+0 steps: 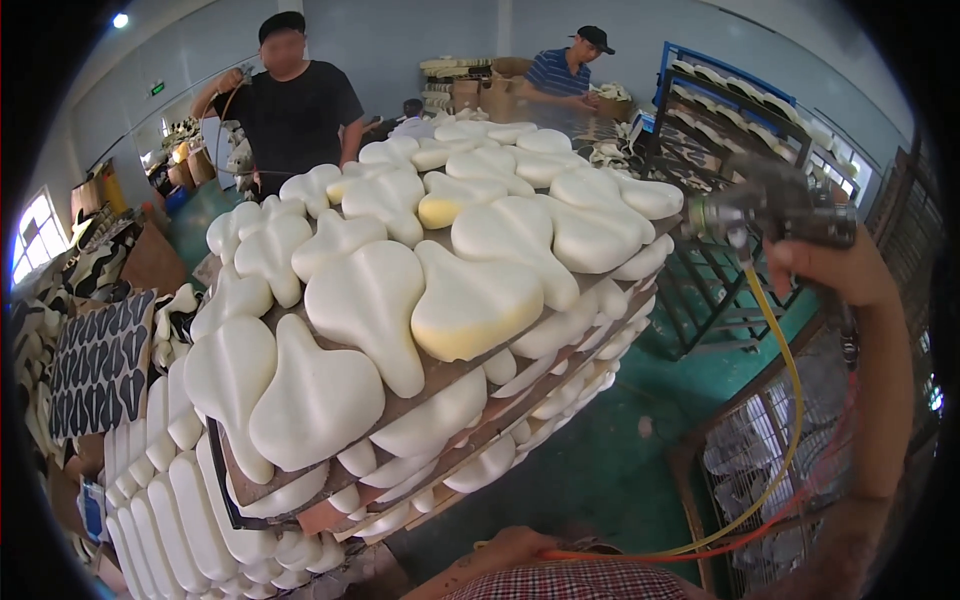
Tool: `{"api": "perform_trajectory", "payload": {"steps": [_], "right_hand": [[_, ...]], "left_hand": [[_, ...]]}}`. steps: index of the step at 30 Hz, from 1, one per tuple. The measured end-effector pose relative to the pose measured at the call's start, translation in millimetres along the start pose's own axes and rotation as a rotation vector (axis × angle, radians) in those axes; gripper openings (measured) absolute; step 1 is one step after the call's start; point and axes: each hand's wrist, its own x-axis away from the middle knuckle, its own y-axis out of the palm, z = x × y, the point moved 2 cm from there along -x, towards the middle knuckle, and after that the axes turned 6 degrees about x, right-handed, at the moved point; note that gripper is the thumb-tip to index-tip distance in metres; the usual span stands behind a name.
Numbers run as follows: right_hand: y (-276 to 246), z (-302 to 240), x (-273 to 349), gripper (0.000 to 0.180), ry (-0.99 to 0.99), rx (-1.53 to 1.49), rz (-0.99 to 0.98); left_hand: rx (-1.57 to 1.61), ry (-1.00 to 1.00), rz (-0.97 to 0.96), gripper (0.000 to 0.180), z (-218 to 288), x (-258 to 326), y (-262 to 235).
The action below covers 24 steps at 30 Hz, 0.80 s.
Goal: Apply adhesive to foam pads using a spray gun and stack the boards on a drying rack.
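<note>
My right hand [835,268] is closed round the handle of a spray gun [775,208], raised at the right with its nozzle toward the pile. A yellow hose [793,380] hangs in a curve from the gun. Low in front of my body, my left hand [518,547] is closed on an orange-red hose [590,556]. Ahead of me, cream foam saddle pads [365,305] cover the top board of a stack, lying side by side. A few pads, such as the near one [480,310], have yellowish edges.
More pads fill the boards [430,440] below. Long cream foam pieces [160,530] stand at the lower left, near a black-patterned sheet [100,360]. One person [295,115] stands across the stack; another [560,80] works behind. A loaded rack [735,110] and wire mesh [770,450] flank the right.
</note>
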Motion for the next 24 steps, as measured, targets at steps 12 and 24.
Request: {"api": "perform_trajectory", "payload": {"steps": [12, 24], "right_hand": [[21, -25, -24, 0.023, -0.063, 0.022, -0.075], [98, -82, -124, 0.016, -0.340, -0.192, -0.067]], "left_hand": [[0.044, -0.024, 0.179, 0.028, -8, 34, -10], [0.084, -0.051, 0.425, 0.023, -21, 61, -8]]}}
